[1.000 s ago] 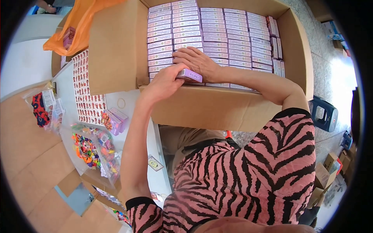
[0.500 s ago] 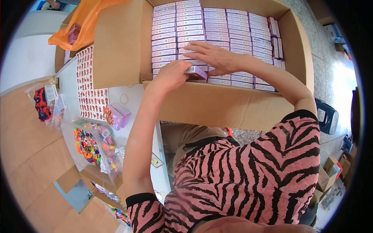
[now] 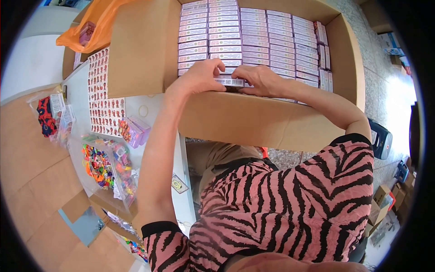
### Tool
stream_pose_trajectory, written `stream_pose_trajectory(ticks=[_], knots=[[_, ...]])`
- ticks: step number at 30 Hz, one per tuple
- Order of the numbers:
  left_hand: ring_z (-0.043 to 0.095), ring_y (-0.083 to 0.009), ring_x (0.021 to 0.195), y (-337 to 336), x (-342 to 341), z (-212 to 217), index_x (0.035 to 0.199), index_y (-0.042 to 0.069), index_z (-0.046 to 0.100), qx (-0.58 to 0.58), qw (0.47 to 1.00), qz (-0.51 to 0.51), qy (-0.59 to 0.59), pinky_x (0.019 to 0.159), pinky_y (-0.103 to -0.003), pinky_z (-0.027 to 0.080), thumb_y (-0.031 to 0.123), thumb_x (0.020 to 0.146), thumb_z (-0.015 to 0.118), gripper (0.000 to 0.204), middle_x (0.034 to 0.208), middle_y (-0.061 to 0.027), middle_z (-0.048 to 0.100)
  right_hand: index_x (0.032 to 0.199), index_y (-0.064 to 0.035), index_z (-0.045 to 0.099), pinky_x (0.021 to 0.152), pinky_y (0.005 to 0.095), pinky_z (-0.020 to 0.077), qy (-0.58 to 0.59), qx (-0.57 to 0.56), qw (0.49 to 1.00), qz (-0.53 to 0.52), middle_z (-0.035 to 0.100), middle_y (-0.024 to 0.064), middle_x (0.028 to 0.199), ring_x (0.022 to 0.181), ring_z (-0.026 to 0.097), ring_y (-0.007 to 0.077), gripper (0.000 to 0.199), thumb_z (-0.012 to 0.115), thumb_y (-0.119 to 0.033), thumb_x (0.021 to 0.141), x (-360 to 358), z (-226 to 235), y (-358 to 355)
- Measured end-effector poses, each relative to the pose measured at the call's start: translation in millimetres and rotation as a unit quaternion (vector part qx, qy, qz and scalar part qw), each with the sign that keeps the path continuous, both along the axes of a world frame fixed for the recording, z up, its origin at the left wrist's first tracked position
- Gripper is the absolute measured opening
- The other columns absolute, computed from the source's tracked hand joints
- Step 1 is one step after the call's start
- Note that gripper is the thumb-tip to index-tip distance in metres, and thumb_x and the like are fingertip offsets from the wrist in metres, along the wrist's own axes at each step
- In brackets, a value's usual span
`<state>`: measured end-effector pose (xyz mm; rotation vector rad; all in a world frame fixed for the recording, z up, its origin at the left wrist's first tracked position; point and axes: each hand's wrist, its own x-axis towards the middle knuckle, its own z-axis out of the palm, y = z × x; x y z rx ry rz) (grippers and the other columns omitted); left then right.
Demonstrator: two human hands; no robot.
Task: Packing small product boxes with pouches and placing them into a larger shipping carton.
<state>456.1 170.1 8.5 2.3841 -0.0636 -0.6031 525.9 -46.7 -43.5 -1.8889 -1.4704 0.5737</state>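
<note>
Rows of small purple boxes (image 3: 253, 43) stand packed on edge in a large open cardboard carton (image 3: 348, 59). At the carton's near wall, one small purple box (image 3: 230, 82) is held between my two hands, its narrow barcoded side facing up. My left hand (image 3: 199, 78) closes on its left end with thumb and fingers. On its right end the bent fingers of my right hand (image 3: 260, 81) press down. The box sits at the near end of the second column, partly down among its neighbours. Fingers and the near wall hide its lower part.
Left of the carton, a white table bears a sticker sheet (image 3: 106, 97), a stack of purple boxes (image 3: 136, 131) and a clear bag of colourful trinkets (image 3: 102, 165). An orange plastic bag (image 3: 97, 27) lies beyond. The carton's near flap (image 3: 253, 118) hangs toward me.
The small purple box has gone from tilted in my left hand to down at the near wall, barcode up. My right hand has come back from the rows onto its right end.
</note>
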Motion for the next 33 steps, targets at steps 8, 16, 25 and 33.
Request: stream_pose_trajectory(ticks=[8,16,25,33], knots=[[0.063,-0.0280,0.084,3,-2,-2,0.091,0.006,0.065,0.121,0.992,-0.021,0.028,0.071,-0.038,0.049,0.017,0.064,0.077,0.031,0.086,-0.0108,0.067,0.119,-0.0136,0.044,0.057,0.0393,0.0491,-0.144,-0.006,0.983,0.116,0.055,0.0088,0.087,0.074,0.061,0.0279,0.046,0.062,-0.014,0.077,6,10,2],[0.064,-0.0284,0.081,20,-5,-6,0.083,0.006,0.063,0.031,0.998,0.020,0.057,0.071,-0.038,0.050,0.018,0.065,0.075,0.025,0.083,-0.0117,0.067,0.114,-0.0146,0.048,0.055,0.0350,0.0471,-0.246,0.046,0.956,0.151,0.047,0.0058,0.078,0.068,0.056,0.0220,0.028,0.049,-0.019,0.086,5,-6,10],[0.061,-0.0305,0.077,0,-45,-11,0.081,0.006,0.060,0.138,0.932,0.230,-0.244,0.067,-0.041,0.047,0.015,0.078,0.065,0.011,0.081,-0.0094,0.063,0.125,-0.0144,0.043,0.057,0.0315,0.0491,-0.010,0.009,1.000,-0.016,0.054,0.0065,0.089,0.070,0.059,0.0169,0.047,0.062,-0.016,0.082,7,-5,-16],[0.059,-0.0302,0.075,1,-69,-22,0.083,0.003,0.058,0.116,0.876,0.236,-0.405,0.066,-0.040,0.046,0.008,0.084,0.058,0.005,0.083,-0.0102,0.061,0.122,0.0074,0.037,0.069,0.0302,0.0548,0.571,-0.164,0.762,-0.259,0.055,0.0121,0.093,0.079,0.062,0.0193,0.054,0.063,-0.011,0.078,3,-12,-1]])
